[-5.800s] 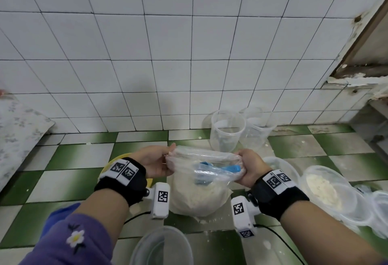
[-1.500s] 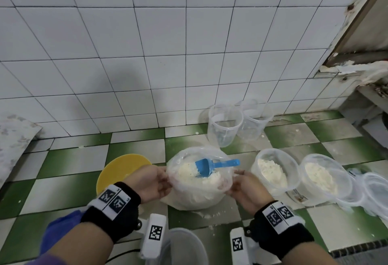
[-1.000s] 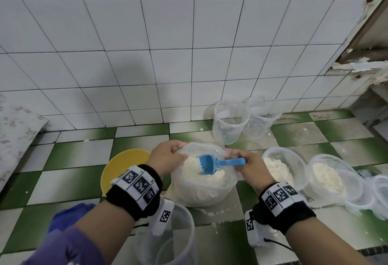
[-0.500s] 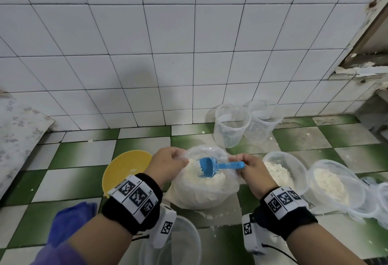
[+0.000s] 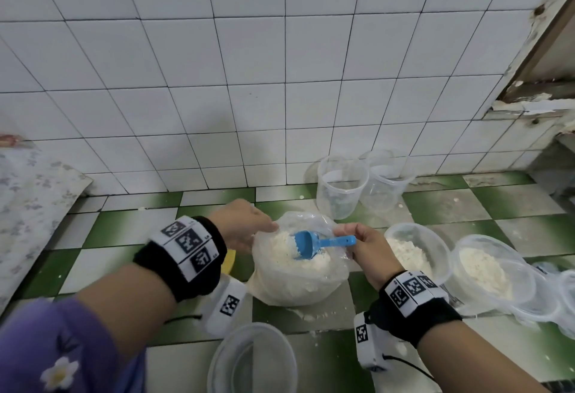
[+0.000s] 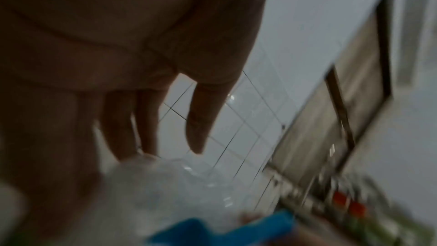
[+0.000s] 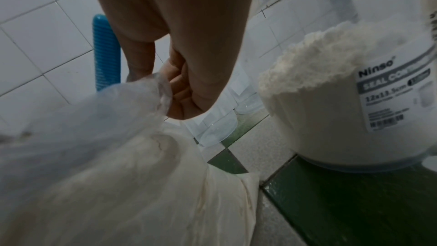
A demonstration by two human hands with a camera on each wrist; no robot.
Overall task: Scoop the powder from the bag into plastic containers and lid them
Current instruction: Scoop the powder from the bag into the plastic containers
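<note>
A clear plastic bag (image 5: 298, 280) of white powder stands open on the tiled floor. A blue scoop (image 5: 306, 244) lies in its mouth, bowl on the powder, handle pointing right. My right hand (image 5: 350, 238) pinches the bag's right rim (image 7: 160, 89); the scoop handle (image 7: 106, 50) lies just beside its fingers. My left hand (image 5: 264, 227) reaches to the left rim with fairly straight fingers (image 6: 144, 128), thumb apart; that view is blurred. Two clear containers (image 5: 413, 255) (image 5: 488, 271) holding powder stand right of the bag. An empty container (image 5: 252, 358) sits in front.
Two empty clear containers (image 5: 340, 187) stand against the tiled wall behind the bag. More clear plastic ware (image 5: 566, 299) lies at the far right. A yellow bowl (image 5: 230, 260) is mostly hidden behind my left wrist. A flowered cloth (image 5: 28, 206) lies at the left.
The bag's mouth, bunched between both hands earlier, now stands open with the scoop lying on the powder. Both hands rose from the bag's sides to its rim.
</note>
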